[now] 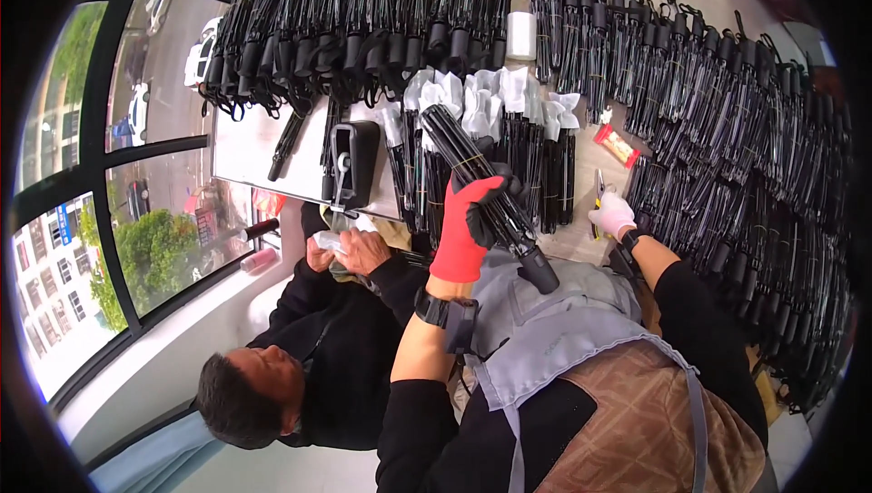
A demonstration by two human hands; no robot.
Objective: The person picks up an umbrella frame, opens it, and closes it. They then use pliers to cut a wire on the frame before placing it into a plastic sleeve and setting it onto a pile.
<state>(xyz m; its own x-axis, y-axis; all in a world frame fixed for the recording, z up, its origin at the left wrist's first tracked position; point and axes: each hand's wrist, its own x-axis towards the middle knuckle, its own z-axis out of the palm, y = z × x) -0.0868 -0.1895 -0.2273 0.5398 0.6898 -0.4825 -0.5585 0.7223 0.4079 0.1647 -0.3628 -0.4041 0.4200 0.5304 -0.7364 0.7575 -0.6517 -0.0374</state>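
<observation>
My left hand (468,227), in a red and black glove, is closed round a folded black umbrella frame (451,143). The frame slants across the front of my apron, ribs pointing up and left, handle down and right. A thin yellowish band circles its ribs. Over the table to the right, my right hand (613,214) wears a pale pinkish-white glove. Its fingers are closed on a small yellow and black hand tool (599,186); whether this is scissors or pliers I cannot make out. Beyond my left hand stand umbrella frames with white wrappings (481,98) on their ends.
Rows of black umbrella frames (363,11) line the far side, and more are stacked on the right (727,148). A white roll (521,36), a red packet (617,145) and a black tape dispenser (355,166) share the table. A co-worker (318,348) handles white material at left, beside the window.
</observation>
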